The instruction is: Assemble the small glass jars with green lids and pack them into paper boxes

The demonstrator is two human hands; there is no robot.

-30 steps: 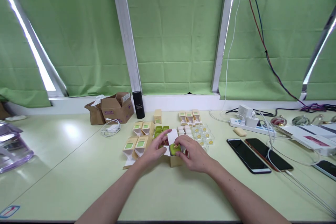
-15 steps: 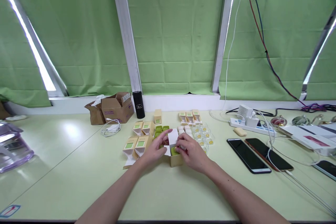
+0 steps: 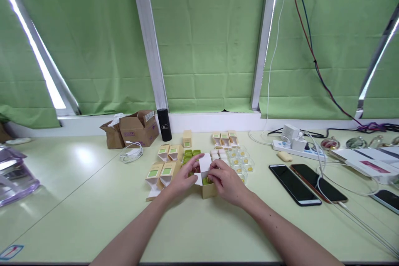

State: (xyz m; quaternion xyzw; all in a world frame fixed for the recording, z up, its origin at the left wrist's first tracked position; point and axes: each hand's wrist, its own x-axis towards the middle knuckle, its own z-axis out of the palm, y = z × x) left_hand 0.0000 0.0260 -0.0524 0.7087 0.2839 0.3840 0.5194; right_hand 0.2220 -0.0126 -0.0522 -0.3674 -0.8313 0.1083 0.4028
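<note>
A small tan box (image 3: 209,191) stands with its white lid flap raised at the middle of the table. Inside its mouth sits a green item (image 3: 205,181). My left hand (image 3: 186,174) is at the box's left side, fingers curved around the white flaps. With fingertips pinched at the opening, my right hand (image 3: 226,177) is on the green item. Behind the hands are green pieces (image 3: 188,153), white pieces (image 3: 222,151) and clear cups with yellow centres (image 3: 245,161). Several tan boxes with green labels (image 3: 167,171) stand to the left.
Three tan boxes (image 3: 225,140) and a single one (image 3: 187,139) stand farther back. Cardboard boxes (image 3: 139,129), a black cylinder (image 3: 164,125) and a white cable (image 3: 132,153) are at the back left. On the right lie phones (image 3: 294,185) and a power strip (image 3: 299,149).
The green item sits lower in the tan box, and my right hand's fingertips have moved slightly down with it. My left hand has barely moved.
</note>
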